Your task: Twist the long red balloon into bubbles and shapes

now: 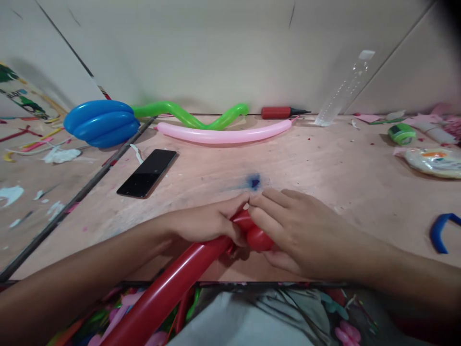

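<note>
Pale wall panels rise behind the tabletop, whose back edge carries a pump and, toward the back right corner, a bottle. Over the middle of the near edge, the left hand grips the red balloon, and the right hand closes its fingers over the same balloon's upper end; whether they pinch or twist it I cannot tell. One round bubble shows between the hands, so shaping seems only just begun: the long stretch slanting down past the near edge, toward the left, looks full and unworked. Its lower end is out of view. Near the back left corner, the blue balloon is bunched into lobes and the green balloon bent into a zigzag, both apparently shaped. Just before the green one, the pink balloon is inflated, gently curved, with no twists visible.
</note>
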A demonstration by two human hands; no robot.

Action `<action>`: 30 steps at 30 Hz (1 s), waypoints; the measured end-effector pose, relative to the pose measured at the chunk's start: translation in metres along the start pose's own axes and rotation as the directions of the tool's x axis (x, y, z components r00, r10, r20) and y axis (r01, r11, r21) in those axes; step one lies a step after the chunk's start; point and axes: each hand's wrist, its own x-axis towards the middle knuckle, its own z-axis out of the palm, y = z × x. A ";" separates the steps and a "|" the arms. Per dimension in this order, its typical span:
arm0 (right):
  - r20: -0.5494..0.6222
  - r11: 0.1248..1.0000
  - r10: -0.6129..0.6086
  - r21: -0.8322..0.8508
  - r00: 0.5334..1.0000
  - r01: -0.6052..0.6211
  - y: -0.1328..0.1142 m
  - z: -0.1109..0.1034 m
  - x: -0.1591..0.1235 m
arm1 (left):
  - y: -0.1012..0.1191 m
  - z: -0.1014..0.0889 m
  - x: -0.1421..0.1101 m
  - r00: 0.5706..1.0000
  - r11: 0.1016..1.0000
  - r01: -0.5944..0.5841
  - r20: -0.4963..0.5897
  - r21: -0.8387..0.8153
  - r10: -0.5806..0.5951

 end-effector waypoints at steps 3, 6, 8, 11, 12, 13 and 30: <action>0.009 0.973 -0.003 -0.232 1.000 0.005 -0.014 0.000 0.004 | -0.002 0.000 0.003 1.000 0.998 -0.008 -0.007 -0.057 0.008; 0.024 0.925 0.063 -0.377 0.998 -0.049 -0.024 0.004 0.009 | -0.003 0.003 0.008 0.996 0.995 -0.084 -0.046 -0.049 0.082; 0.016 0.899 0.083 -0.434 0.996 -0.068 -0.026 0.006 0.011 | -0.003 0.005 0.010 0.991 0.991 -0.131 -0.038 -0.026 0.130; 0.023 0.882 0.077 -0.468 0.997 -0.057 -0.027 0.009 0.010 | -0.002 0.007 0.010 0.985 0.985 -0.170 -0.007 0.026 0.170; 0.039 0.880 0.072 -0.473 0.997 -0.045 -0.028 0.009 0.009 | -0.001 0.008 0.010 0.984 0.983 -0.177 -0.005 0.047 0.178; 0.060 0.880 0.069 -0.474 0.996 -0.032 -0.029 0.009 0.008 | 0.000 0.008 0.009 0.982 0.979 -0.185 -0.012 0.081 0.186; 0.509 0.167 -0.008 0.849 0.861 -0.501 0.021 0.009 0.023 | -0.023 0.030 -0.018 0.774 0.493 -0.189 -0.180 0.849 0.607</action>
